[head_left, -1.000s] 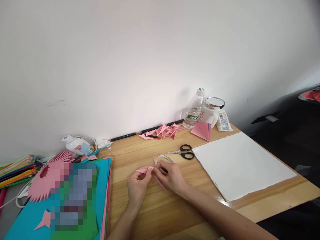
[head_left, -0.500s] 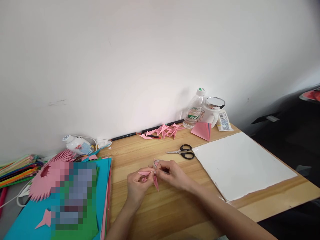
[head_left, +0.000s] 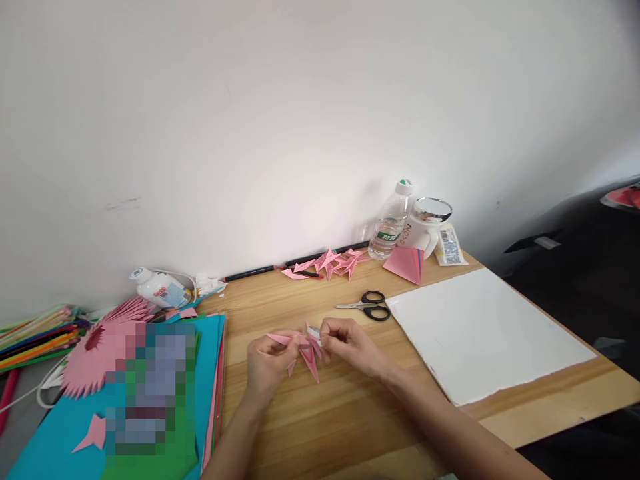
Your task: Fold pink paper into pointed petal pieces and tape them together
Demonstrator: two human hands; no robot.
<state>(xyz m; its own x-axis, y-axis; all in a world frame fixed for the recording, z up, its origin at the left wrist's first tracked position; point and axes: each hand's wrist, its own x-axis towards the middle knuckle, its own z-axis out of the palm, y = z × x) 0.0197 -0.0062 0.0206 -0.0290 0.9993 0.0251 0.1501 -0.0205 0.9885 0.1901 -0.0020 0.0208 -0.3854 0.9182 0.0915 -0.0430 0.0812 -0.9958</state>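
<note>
My left hand (head_left: 270, 363) is closed in a pinch on a pink folded-paper piece (head_left: 309, 363) whose sharp points spread out below and beside the fingers. My right hand (head_left: 347, 343) is also closed, its thumb and forefinger on a small whitish roll of tape (head_left: 314, 333) right beside the paper points. The roll is partly hidden by the fingers, and I cannot tell whether it touches the paper. Beyond the right hand lie black-handled scissors (head_left: 367, 305), flat on the wooden table (head_left: 290, 433).
Pink folded pieces (head_left: 333, 263) lie along the wall by black pencils (head_left: 253, 273). A water bottle (head_left: 387, 223), a white mug (head_left: 425, 230) and pink paper sheets (head_left: 405, 265) stand behind a white board (head_left: 490, 337). Coloured paper (head_left: 55, 437) and a pink pleated ring (head_left: 80, 363) are left.
My hands have moved slightly apart, the left one going left. More of the pink paper piece now shows between them, and the roll of tape has turned edge-on.
</note>
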